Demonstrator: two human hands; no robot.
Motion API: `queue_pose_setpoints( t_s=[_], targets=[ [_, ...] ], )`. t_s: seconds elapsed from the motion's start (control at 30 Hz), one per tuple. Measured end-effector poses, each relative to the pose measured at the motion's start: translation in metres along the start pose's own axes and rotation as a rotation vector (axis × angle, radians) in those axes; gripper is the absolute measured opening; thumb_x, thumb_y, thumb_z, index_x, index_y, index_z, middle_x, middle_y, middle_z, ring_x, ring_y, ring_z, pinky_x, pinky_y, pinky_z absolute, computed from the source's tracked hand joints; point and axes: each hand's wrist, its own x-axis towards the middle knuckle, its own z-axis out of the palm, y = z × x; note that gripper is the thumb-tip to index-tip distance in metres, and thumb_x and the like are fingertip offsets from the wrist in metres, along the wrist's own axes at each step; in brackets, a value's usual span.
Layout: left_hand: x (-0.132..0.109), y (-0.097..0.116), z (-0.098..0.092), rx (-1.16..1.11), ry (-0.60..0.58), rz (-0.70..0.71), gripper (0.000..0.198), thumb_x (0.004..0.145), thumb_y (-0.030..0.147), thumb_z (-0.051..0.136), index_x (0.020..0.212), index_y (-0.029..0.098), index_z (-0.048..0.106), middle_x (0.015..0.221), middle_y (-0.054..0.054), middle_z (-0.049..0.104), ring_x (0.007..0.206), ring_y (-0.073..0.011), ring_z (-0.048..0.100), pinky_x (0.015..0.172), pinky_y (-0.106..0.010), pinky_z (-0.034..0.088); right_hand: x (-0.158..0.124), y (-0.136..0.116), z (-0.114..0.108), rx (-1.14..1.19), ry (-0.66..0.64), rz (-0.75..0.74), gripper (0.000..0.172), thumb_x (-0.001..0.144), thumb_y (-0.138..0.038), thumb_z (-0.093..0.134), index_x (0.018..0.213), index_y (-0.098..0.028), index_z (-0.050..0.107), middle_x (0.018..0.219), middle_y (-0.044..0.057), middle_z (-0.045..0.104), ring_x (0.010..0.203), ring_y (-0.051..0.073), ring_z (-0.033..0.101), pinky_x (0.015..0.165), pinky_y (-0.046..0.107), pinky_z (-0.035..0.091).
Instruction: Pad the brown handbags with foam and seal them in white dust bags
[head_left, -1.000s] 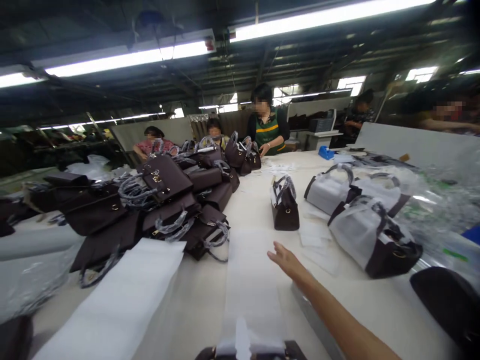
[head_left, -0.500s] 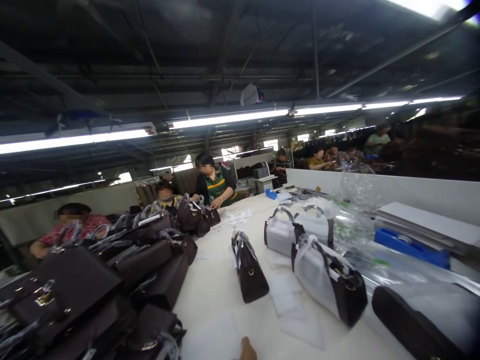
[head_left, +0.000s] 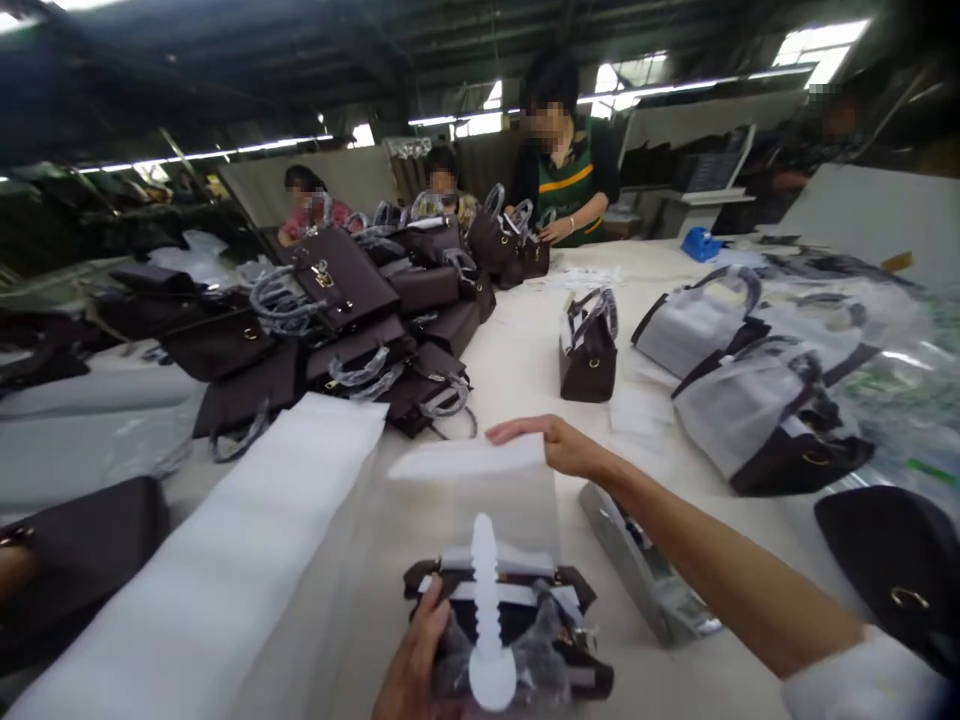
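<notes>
The right hand [head_left: 570, 447] pinches a white sheet [head_left: 476, 457] by its far end, just beyond a dark bag [head_left: 517, 622]. The bag lies toward the table's [head_left: 517, 360] near edge, the left hand [head_left: 411, 650] touching its left side; whether that hand grips, I cannot tell. Farther out, bags [head_left: 349, 285] are heaped toward the left edge.

Beyond the right hand [head_left: 568, 446], a passage runs between heaped handbags [head_left: 346, 278] and an upright handbag [head_left: 586, 374]; wrapped handbags [head_left: 739, 418] obstruct rightward.
</notes>
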Motion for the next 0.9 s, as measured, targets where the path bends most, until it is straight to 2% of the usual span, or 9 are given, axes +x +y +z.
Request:
queue_pose_setpoints(
  t_s=[0.13, 0.23, 0.37, 0.43, 0.5, 0.6, 0.7, 0.8, 0.9],
  targets=[
    [0.010, 0.007, -0.009, -0.030, -0.055, 0.057, 0.053, 0.085, 0.014, 0.045, 0.135, 0.015, 0.026, 0.136, -0.016, 0.039, 0.125, -0.0226, 0.040, 0.099, -0.033, 0.042, -0.050, -0.016, 0.034, -0.228, -0.257, -0.180, 0.030, 0.088, -0.033, 0.048, 0.111, -0.020, 0.062, 0.116, 0.011, 0.059, 0.116, 0.023, 0.048, 0.100, 0.042, 0.036],
    [0.010, 0.012, -0.008, -0.026, -0.039, -0.002, 0.052, 0.083, 0.009, 0.044, 0.133, 0.015, 0.029, 0.137, -0.016, 0.036, 0.127, -0.0223, 0.036, 0.100, -0.035, 0.040, -0.072, -0.022, 0.053, -0.317, -0.363, -0.168, 0.033, 0.090, -0.032, 0.044, 0.116, -0.021, 0.059, 0.117, 0.011, 0.057, 0.114, 0.021, 0.049, 0.099, 0.040, 0.035],
    [0.004, 0.016, -0.007, -0.020, -0.023, -0.068, 0.054, 0.080, 0.002, 0.044, 0.130, 0.018, 0.033, 0.144, -0.015, 0.022, 0.129, -0.0229, 0.034, 0.097, -0.033, 0.043, -0.075, -0.040, 0.062, -0.194, -0.527, -0.013, 0.035, 0.090, -0.036, 0.041, 0.111, -0.019, 0.063, 0.113, 0.011, 0.058, 0.108, 0.020, 0.052, 0.096, 0.035, 0.038],
    [0.005, 0.017, -0.007, -0.040, -0.013, -0.076, 0.056, 0.079, 0.001, 0.044, 0.130, 0.020, 0.032, 0.145, -0.015, 0.019, 0.129, -0.0234, 0.033, 0.096, -0.034, 0.044, -0.071, -0.052, 0.062, -0.104, -0.622, 0.031, 0.042, 0.090, -0.043, 0.037, 0.110, -0.016, 0.063, 0.111, 0.010, 0.059, 0.109, 0.021, 0.051, 0.097, 0.034, 0.036],
    [0.006, 0.016, -0.007, -0.055, -0.013, -0.084, 0.057, 0.078, 0.000, 0.046, 0.130, 0.021, 0.032, 0.145, -0.015, 0.019, 0.130, -0.0249, 0.030, 0.098, -0.038, 0.042, -0.068, -0.063, 0.065, -0.075, -0.694, 0.024, 0.049, 0.089, -0.049, 0.035, 0.110, -0.014, 0.062, 0.108, 0.010, 0.059, 0.110, 0.021, 0.049, 0.098, 0.034, 0.034],
    [0.007, 0.017, -0.006, -0.070, -0.010, -0.103, 0.057, 0.077, 0.001, 0.048, 0.129, 0.023, 0.035, 0.147, -0.014, 0.016, 0.132, -0.0277, 0.025, 0.100, -0.042, 0.040, -0.073, -0.076, 0.079, -0.193, -0.693, -0.008, 0.046, 0.078, -0.048, 0.054, 0.109, -0.014, 0.059, 0.102, 0.008, 0.058, 0.106, 0.021, 0.049, 0.096, 0.032, 0.035],
    [0.007, 0.019, -0.006, -0.087, 0.036, -0.133, 0.060, 0.078, 0.008, 0.055, 0.131, 0.024, 0.032, 0.149, -0.015, 0.003, 0.133, -0.0313, 0.020, 0.098, -0.045, 0.041, -0.083, -0.083, 0.094, -0.408, -0.597, 0.035, 0.026, 0.065, -0.025, 0.065, 0.089, -0.015, 0.062, 0.086, 0.003, 0.058, 0.091, 0.018, 0.052, 0.087, 0.028, 0.039],
    [0.011, 0.021, -0.008, -0.100, 0.097, -0.209, 0.077, 0.074, 0.020, 0.064, 0.137, 0.022, 0.019, 0.148, -0.018, -0.008, 0.134, -0.0346, 0.016, 0.098, -0.049, 0.040, -0.085, -0.081, 0.098, -0.400, -0.715, 0.149, 0.013, 0.060, -0.009, 0.059, 0.071, -0.014, 0.061, 0.065, -0.004, 0.052, 0.063, 0.009, 0.050, 0.063, 0.018, 0.041],
    [0.015, 0.020, -0.012, -0.140, -0.027, -0.134, 0.068, 0.075, 0.016, 0.060, 0.134, 0.020, 0.025, 0.148, -0.016, 0.012, 0.133, -0.0305, 0.021, 0.102, -0.049, 0.035, -0.077, -0.073, 0.093, -0.252, -0.856, 0.251, 0.017, 0.060, -0.006, 0.059, 0.075, -0.012, 0.065, 0.060, -0.006, 0.051, 0.054, 0.006, 0.047, 0.052, 0.015, 0.037]
  ],
)
